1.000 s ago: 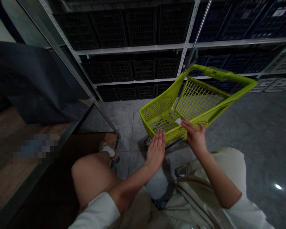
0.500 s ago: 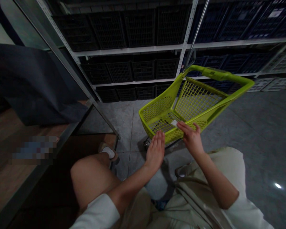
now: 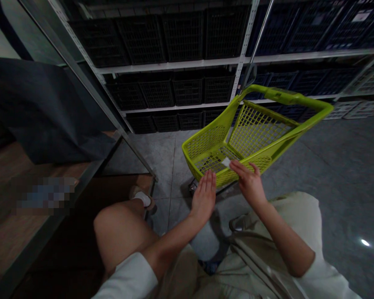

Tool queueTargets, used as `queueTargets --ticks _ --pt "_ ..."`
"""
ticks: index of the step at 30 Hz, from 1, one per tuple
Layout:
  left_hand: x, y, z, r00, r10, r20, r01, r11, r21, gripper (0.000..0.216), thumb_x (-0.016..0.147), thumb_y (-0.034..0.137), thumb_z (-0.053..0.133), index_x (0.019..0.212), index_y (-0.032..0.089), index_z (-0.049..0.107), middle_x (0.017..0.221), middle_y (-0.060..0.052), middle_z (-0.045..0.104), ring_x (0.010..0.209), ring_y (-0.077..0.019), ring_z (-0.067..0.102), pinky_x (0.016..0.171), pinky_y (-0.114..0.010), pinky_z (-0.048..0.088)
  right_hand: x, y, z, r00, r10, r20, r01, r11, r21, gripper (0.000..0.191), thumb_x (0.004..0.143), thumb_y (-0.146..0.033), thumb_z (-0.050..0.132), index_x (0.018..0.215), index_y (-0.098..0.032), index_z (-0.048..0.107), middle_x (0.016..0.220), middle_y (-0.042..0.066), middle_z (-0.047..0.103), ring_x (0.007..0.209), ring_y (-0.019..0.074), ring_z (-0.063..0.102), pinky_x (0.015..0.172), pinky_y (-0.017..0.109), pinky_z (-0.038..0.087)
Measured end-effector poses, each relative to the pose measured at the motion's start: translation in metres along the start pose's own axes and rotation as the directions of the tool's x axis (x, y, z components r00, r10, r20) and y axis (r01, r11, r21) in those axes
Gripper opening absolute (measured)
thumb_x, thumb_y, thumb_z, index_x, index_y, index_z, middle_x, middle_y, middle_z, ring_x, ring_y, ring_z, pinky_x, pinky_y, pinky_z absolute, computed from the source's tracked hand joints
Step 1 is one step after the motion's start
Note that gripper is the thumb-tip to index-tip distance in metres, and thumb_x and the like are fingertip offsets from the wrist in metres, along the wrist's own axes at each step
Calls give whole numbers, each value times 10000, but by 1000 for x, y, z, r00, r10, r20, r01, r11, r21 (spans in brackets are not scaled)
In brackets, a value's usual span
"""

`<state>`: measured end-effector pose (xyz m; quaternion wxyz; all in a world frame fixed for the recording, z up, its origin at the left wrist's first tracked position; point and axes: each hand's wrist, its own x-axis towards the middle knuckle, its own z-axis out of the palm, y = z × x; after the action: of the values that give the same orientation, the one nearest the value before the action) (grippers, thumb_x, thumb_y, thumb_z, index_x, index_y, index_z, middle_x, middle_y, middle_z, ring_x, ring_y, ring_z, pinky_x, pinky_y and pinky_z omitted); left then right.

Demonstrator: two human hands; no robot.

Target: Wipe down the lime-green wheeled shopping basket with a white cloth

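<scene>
A lime-green plastic shopping cart [image 3: 272,145] with mesh sides stands on the floor in front of me. My left hand [image 3: 205,195] lies with straight, flat fingers at the cart's lower near end and holds nothing I can see. Beside it, at the near side rim, my right hand [image 3: 249,180] pinches a small white piece [image 3: 226,162], perhaps paper or cloth, between its fingertips. That piece shows against the inside of the basket. Whether the left fingertips touch the rim I cannot tell.
Metal shelves [image 3: 180,65] behind the cart carry rows of black crates [image 3: 183,37] and dark blue crates [image 3: 308,29]. To my left is a wooden-topped workbench [image 3: 6,182] with a metal edge and a dark cloth [image 3: 59,112]. My legs are close below the hands.
My right hand and the white piece have shifted very slightly to the left. The left hand and the cart look almost unmoved.
</scene>
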<state>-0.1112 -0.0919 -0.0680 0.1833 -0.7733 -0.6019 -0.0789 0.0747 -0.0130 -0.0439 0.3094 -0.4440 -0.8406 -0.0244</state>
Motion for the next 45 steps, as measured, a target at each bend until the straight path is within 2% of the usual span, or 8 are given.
queueTargets --ticks 4,11,19,26,33,36,41,45 --pt "-1 1 -1 1000 -3 -6 3 1000 -19 599 935 103 419 1514 -16 320 1583 -228 364 1494 -257 325 1212 -374 347 12 31 -6 976 180 -122 -190 978 -81 574 770 1 433 1239 -241 660 1301 95 693 1241 254 632 1093 544 332" --pt "0 3 0 1000 -28 12 28 1000 -7 592 931 120 439 1497 -32 355 1579 -225 374 1481 -269 352 1218 -377 333 -12 -50 15 993 -108 50 103 990 98 698 757 34 408 1386 -227 558 1417 79 612 1351 187 539 1116 432 353" --pt "-1 1 -4 1000 9 4 -9 1000 11 587 939 106 419 1504 -31 337 1577 -220 381 1474 -271 364 1207 -368 357 13 34 -6 968 217 -127 -226 972 -59 537 778 -6 424 1220 -188 668 1301 123 689 1243 260 630 1097 548 352" --pt "1 2 -5 1000 -17 25 16 999 28 593 936 126 430 1503 -27 344 1583 -205 376 1475 -269 362 1212 -368 345 -12 -47 14 990 -134 43 130 987 93 720 751 44 412 1408 -221 537 1417 84 612 1356 198 535 1127 447 348" --pt "0 -1 -6 999 10 33 -11 999 30 571 959 122 383 1514 -5 338 1586 -203 372 1480 -247 357 1209 -353 349 9 40 -5 987 120 -109 -121 993 0 614 764 10 426 1284 -237 638 1316 94 685 1275 249 607 1089 538 369" --pt "0 2 -4 1000 5 21 -6 1000 31 593 946 122 407 1518 -12 325 1594 -205 357 1488 -257 340 1216 -358 336 7 25 -2 986 120 -118 -125 992 -35 596 758 13 429 1270 -207 641 1321 111 679 1275 252 608 1089 524 369" --pt "0 3 -2 1000 -23 19 23 1000 12 601 930 123 430 1505 -27 342 1583 -219 372 1482 -261 353 1220 -372 330 -14 -46 13 987 -160 36 156 984 83 707 757 44 402 1406 -208 526 1428 90 601 1362 193 529 1100 427 373" --pt "1 0 -3 1000 -6 10 6 1000 -3 583 938 110 411 1504 -15 348 1571 -209 399 1475 -253 367 1213 -362 341 -8 -12 7 992 -124 11 122 989 78 719 744 50 392 1394 -220 535 1415 84 614 1347 202 546 1131 466 337"
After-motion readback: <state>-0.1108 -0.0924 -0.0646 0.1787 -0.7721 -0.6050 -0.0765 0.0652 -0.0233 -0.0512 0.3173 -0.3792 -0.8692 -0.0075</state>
